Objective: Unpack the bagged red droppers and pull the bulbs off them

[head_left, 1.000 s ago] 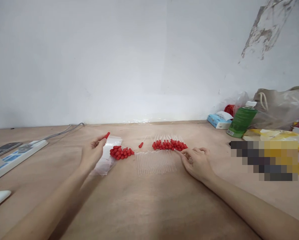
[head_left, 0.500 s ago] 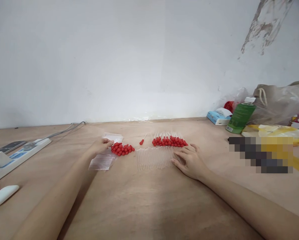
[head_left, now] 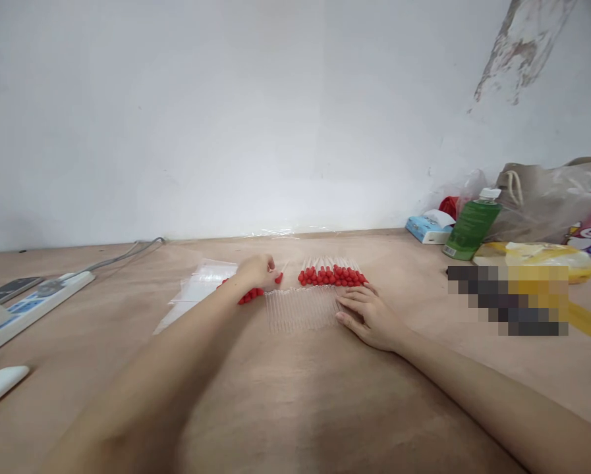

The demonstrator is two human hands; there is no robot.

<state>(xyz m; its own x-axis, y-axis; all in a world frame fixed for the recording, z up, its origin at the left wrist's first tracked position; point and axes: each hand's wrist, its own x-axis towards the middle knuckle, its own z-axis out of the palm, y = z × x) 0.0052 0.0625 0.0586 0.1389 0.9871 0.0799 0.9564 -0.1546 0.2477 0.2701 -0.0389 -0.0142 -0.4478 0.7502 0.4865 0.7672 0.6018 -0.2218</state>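
Note:
My left hand has its fingers curled in at the red bulb of a single dropper, closed on it as far as I can see. Its wrist hides part of a heap of red rubber bulbs. My right hand rests open on the table, fingertips at the right end of a row of clear thin tubes. Just behind that row lie several droppers with red bulbs, their tubes pointing towards the wall.
Clear plastic bags lie under and left of my left forearm. A power strip and phone are at far left. On the right stand a tissue pack, a green bottle and a yellow plastic bag.
My left hand has moved right from the bags and the heap of bulbs to the single dropper. The bags beneath have shifted and spread. My right hand stays by the tubes.

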